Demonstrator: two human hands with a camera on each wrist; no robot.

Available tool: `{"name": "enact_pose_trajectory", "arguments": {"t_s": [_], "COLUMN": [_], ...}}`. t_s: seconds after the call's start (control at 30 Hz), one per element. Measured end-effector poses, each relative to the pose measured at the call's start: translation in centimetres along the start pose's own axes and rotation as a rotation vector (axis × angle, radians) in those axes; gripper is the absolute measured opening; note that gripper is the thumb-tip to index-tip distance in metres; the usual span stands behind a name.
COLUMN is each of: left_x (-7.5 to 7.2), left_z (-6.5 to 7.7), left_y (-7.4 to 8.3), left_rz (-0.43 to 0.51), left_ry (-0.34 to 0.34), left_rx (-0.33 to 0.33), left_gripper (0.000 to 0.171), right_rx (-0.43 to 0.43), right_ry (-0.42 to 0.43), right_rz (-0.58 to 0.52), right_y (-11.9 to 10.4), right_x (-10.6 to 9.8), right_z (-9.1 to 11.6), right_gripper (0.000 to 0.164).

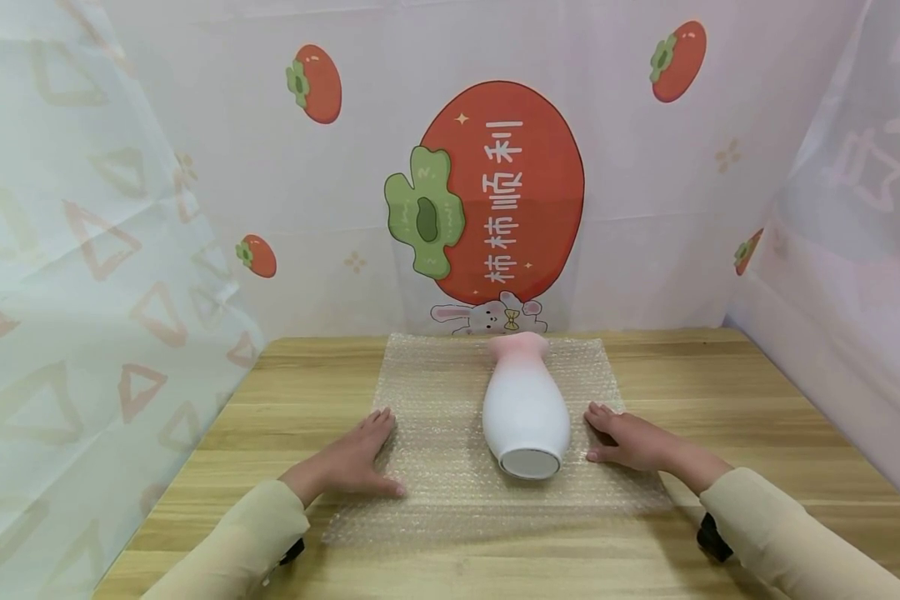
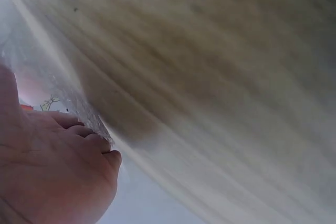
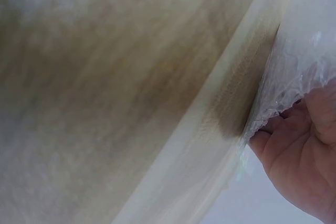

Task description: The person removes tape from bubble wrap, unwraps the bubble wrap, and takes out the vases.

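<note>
A white vase [image 1: 527, 408] with a pink neck lies on its side on a sheet of bubble wrap [image 1: 435, 467], its base facing me and its mouth toward the back. At the sheet's left edge my left hand [image 1: 356, 458] rests palm down, fingers extended and thumb spread. On the right edge lies my right hand [image 1: 630, 439], fingers extended, close beside the vase but apart from it. In the left wrist view the palm [image 2: 58, 166] shows with the fingertips on the plastic. The right wrist view shows the other palm [image 3: 304, 156] by crinkled wrap, some fingertips hidden.
The wooden table [image 1: 307, 375] extends on both sides of the sheet. Behind it hangs a white cloth [image 1: 630, 250] printed with persimmons and a rabbit. More cloth [image 1: 82, 250] drapes along the left side, and another panel [image 1: 855, 250] on the right.
</note>
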State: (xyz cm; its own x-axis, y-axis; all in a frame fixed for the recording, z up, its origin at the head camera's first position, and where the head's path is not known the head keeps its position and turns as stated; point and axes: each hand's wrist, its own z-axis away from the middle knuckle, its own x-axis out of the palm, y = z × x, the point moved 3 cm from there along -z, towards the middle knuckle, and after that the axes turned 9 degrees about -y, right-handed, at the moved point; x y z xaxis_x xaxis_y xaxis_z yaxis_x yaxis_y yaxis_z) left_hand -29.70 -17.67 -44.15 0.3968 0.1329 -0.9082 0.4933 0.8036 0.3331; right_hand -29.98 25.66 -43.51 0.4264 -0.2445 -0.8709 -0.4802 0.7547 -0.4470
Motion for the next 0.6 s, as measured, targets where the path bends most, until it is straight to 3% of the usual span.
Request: {"name": "enact_pose_trajectory", "arguments": {"t_s": [0.6], "left_x": [0.62], "left_z": [-0.37], "left_y": [-0.29], "left_rz": [-0.056], "left_ry": [-0.044], "left_rx": [-0.016], "left_gripper": [0.126], "right_rx": [0.013], "right_ry": [-0.007], "right_rz": [0.02], "right_y": [-0.15], "right_x": [-0.27], "right_z": [-0.16], "right_gripper": [0.078]}}
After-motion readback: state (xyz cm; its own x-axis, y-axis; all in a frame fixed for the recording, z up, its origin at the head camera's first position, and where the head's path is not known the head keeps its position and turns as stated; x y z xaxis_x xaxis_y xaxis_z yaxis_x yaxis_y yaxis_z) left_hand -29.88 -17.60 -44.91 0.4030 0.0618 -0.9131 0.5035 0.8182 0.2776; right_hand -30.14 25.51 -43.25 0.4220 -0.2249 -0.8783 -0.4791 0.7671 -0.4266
